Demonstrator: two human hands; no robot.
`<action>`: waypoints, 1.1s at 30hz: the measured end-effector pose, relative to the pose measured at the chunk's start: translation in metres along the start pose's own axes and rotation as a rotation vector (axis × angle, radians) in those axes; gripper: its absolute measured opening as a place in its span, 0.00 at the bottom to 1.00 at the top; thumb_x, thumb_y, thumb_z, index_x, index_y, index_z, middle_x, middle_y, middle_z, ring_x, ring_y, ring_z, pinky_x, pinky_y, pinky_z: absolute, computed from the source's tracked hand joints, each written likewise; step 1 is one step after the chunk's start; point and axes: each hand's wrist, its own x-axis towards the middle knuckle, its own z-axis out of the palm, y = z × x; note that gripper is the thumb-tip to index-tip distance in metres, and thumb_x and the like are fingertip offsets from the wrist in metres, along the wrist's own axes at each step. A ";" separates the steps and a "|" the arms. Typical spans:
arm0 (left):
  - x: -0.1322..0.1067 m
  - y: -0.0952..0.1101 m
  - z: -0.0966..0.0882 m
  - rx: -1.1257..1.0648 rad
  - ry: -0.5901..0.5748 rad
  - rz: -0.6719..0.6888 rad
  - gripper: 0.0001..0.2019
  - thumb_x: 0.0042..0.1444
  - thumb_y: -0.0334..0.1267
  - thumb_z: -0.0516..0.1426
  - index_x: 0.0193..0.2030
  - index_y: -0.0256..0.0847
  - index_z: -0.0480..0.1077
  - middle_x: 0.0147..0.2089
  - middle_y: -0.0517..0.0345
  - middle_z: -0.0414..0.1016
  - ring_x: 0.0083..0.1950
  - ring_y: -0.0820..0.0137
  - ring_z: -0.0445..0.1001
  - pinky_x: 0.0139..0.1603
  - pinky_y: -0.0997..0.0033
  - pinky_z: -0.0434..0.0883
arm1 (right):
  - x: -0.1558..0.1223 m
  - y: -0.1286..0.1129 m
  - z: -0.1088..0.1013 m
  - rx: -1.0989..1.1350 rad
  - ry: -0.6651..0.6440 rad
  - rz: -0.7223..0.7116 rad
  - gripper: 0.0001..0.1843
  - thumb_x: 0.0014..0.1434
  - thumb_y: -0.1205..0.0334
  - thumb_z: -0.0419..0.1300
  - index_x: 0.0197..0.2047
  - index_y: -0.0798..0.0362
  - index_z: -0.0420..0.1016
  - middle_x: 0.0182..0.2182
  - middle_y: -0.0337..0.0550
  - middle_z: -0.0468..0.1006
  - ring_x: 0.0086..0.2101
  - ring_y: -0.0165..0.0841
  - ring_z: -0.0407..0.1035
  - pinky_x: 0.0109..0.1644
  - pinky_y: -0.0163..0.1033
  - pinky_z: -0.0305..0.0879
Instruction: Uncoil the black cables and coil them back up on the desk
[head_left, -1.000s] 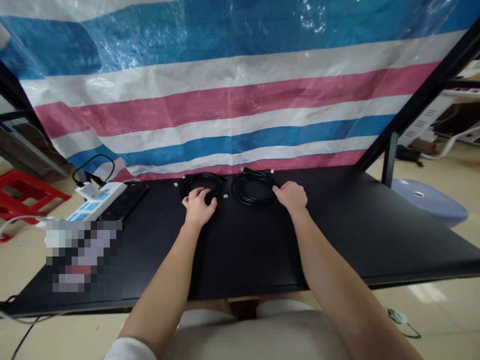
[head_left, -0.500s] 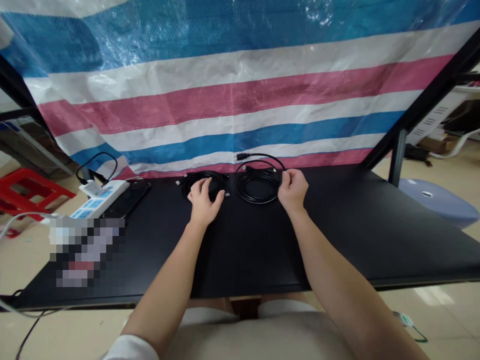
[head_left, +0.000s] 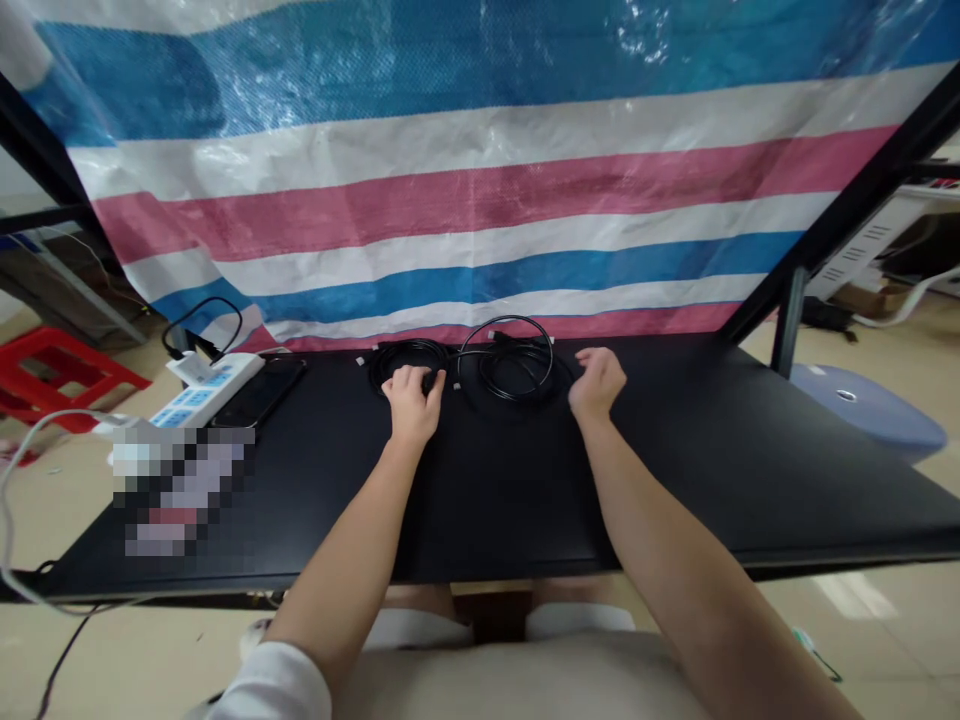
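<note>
Two black coiled cables lie side by side at the back of the table. My left hand [head_left: 412,400] is over the front right of the left coil [head_left: 386,360], thumb and fingers bent around a dark piece of cable. A raised loop runs from beside that hand over the right coil [head_left: 517,380], whose dark plug [head_left: 504,340] shows at its back. At the right coil's right side is my right hand [head_left: 598,385], its fingers curled; whether cable is between them is hidden. Small pale connector tips [head_left: 457,386] show beside the coils.
A white power strip [head_left: 199,392] with plugged-in adapters and a dark phone [head_left: 261,392] lie on the left of the black table [head_left: 495,500]. Behind hangs a striped plastic sheet [head_left: 465,200]. A red stool [head_left: 67,375] and bluish stool [head_left: 862,400] stand beyond the sides.
The plug end that pointed left above the right coil is no longer there; its cable now loops toward my left hand. My left fingers have drawn closer together. My right hand has shifted slightly right.
</note>
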 end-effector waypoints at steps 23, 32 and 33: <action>0.012 -0.006 -0.013 -0.033 0.068 -0.368 0.03 0.50 0.34 0.51 0.31 0.44 0.66 0.34 0.50 0.74 0.42 0.55 0.75 0.47 0.54 0.68 | 0.010 0.032 0.006 -0.203 0.256 0.368 0.10 0.58 0.56 0.46 0.32 0.48 0.65 0.22 0.43 0.70 0.28 0.40 0.69 0.33 0.42 0.64; 0.037 -0.010 -0.017 -0.143 0.266 -0.571 0.13 0.57 0.45 0.48 0.22 0.47 0.57 0.24 0.53 0.68 0.35 0.57 0.73 0.40 0.60 0.68 | 0.016 0.021 0.005 -0.002 0.285 0.307 0.18 0.60 0.47 0.39 0.35 0.50 0.62 0.28 0.44 0.70 0.34 0.39 0.70 0.38 0.43 0.66; 0.041 -0.013 -0.018 -0.153 0.339 -0.599 0.12 0.57 0.43 0.48 0.23 0.47 0.57 0.25 0.54 0.69 0.36 0.58 0.73 0.40 0.60 0.68 | 0.019 0.022 0.004 0.048 0.280 0.331 0.19 0.59 0.46 0.39 0.35 0.50 0.62 0.25 0.41 0.67 0.30 0.37 0.69 0.34 0.41 0.66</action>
